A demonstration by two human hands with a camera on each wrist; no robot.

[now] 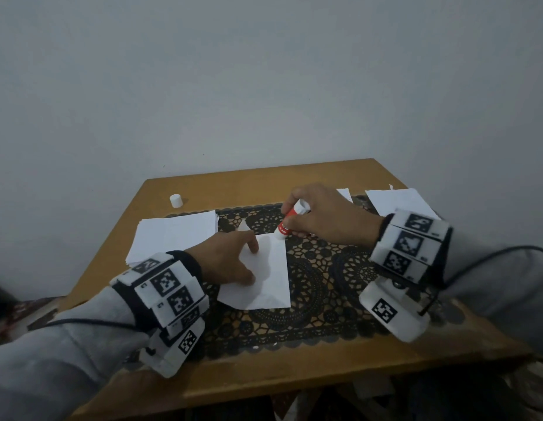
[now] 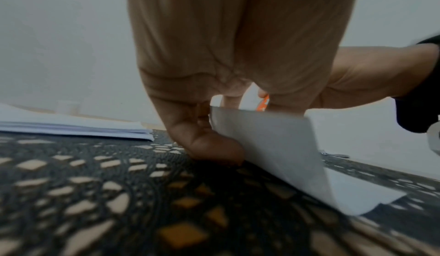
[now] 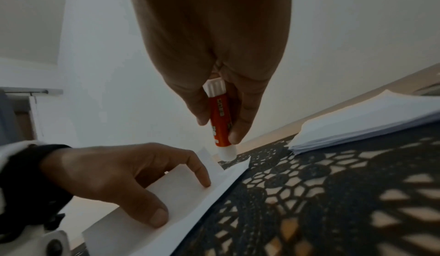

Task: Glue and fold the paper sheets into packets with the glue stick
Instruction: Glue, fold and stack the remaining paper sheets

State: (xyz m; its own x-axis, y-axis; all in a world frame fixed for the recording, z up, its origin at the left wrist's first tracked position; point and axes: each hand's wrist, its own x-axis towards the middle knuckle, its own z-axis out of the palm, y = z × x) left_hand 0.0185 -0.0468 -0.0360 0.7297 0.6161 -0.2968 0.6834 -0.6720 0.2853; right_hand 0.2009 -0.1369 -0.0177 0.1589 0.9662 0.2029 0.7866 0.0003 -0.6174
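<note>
A white paper sheet [image 1: 271,281] lies on the black lace mat, with one flap folded over. My left hand [image 1: 252,264] presses the flap down with index fingertip and thumb; in the right wrist view my left hand [image 3: 182,201] rests on top of the sheet [image 3: 209,201]. My right hand [image 1: 294,223] grips a red and white glue stick [image 1: 290,218], uncapped. The stick [image 3: 220,117] stands nearly upright with its white tip touching the sheet's far corner. From the left wrist the flap [image 2: 273,147] rises against my fingers, and only an orange sliver of the stick [image 2: 263,104] shows.
A stack of white sheets [image 1: 173,235] lies at the mat's left, another stack [image 1: 398,202] at the far right. The stick's white cap [image 1: 176,200] stands at the table's far left. The lace mat [image 1: 312,302] covers the middle of the wooden table [image 1: 264,177].
</note>
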